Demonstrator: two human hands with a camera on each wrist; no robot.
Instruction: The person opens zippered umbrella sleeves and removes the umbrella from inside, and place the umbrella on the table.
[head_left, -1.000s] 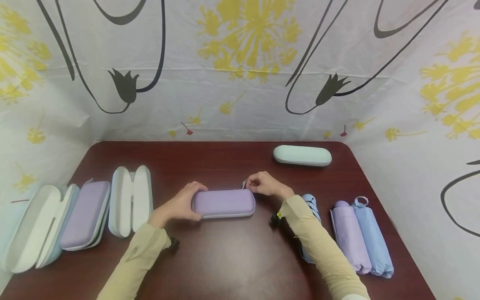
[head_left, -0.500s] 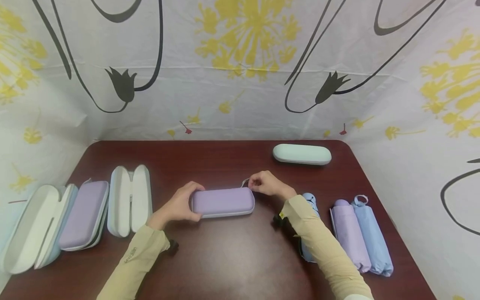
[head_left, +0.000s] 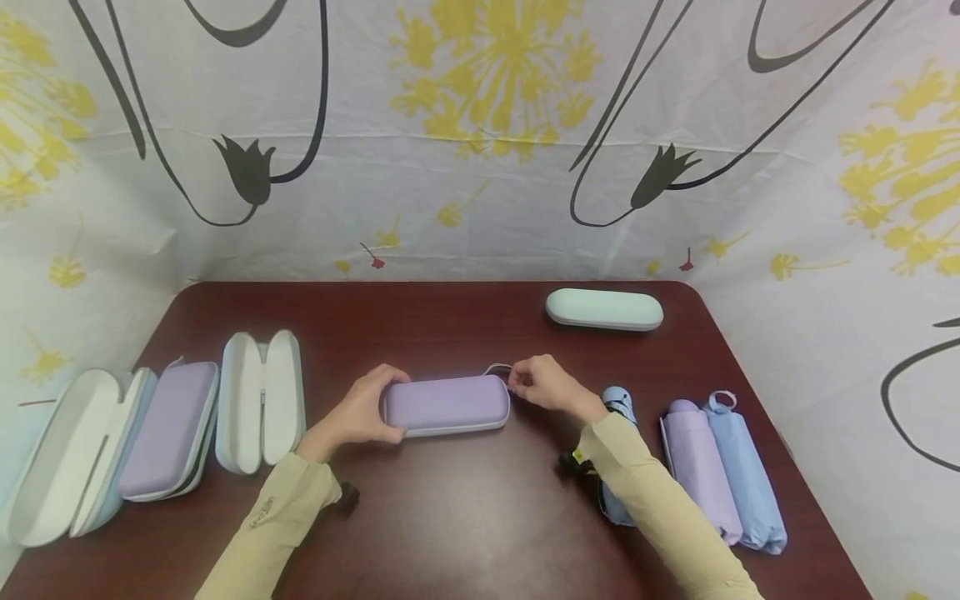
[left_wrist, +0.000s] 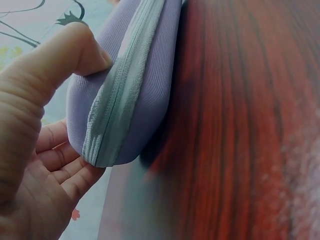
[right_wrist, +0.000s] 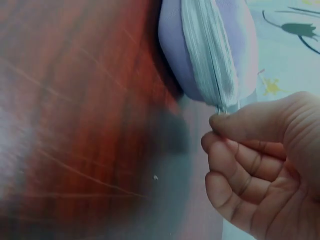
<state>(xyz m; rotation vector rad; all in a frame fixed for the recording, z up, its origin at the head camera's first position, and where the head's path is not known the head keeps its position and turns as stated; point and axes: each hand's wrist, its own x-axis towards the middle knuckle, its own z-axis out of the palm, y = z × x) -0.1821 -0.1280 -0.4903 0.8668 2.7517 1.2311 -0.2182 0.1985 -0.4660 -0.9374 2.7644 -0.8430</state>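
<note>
While left hand [head_left: 366,407] grips left end of purple case [head_left: 450,404] at middle of dark table [head_left: 480,517], right hand [head_left: 551,384] pinches zipper pull [right_wrist: 221,111] at right end — thin strap [head_left: 497,365] looping just behind. Mint case [head_left: 604,309] farther back, toward right.

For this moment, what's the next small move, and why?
I'd likely draw the small shiny pull along the pale fabric zipper: the right hand seems to pinch that pull at the right end of the lilac oblong fabric case, the visible zipper looks closed, and the left hand grips the opposite end.
</note>
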